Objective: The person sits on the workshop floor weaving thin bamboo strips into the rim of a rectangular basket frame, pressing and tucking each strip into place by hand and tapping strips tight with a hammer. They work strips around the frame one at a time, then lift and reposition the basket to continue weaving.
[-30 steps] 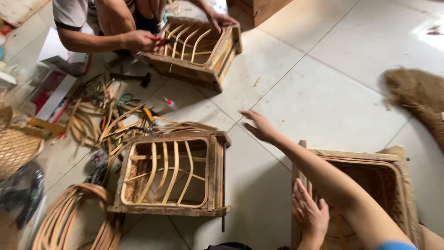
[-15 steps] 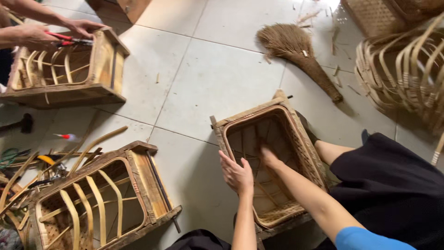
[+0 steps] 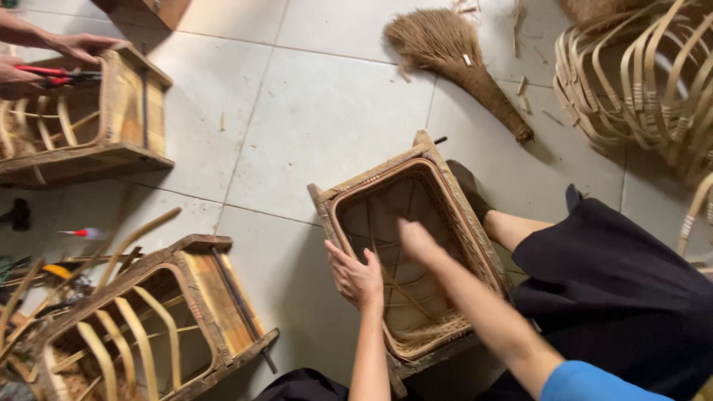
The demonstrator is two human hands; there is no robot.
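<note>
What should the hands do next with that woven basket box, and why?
Probably press the right hand down onto the loose cane strips inside the rectangular woven rattan basket. That hand already reaches into it, while the left hand steadies the near rim, and the weave at the bottom looks unfinished.

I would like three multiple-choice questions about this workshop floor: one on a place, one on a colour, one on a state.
1. Where is the right hand?
A. inside the woven box
B. on the broom
C. on the floor tiles

2. What colour are the handles of the pliers held by the other person?
A. blue
B. red
C. green

3. How does the broom lie?
A. upright against a wall
B. hung up
C. flat on the floor

Answers: 1 A, it reaches into the woven box while the left hand grips the rim. 2 B, red handles show. 3 C, it rests on the tiles.
</note>
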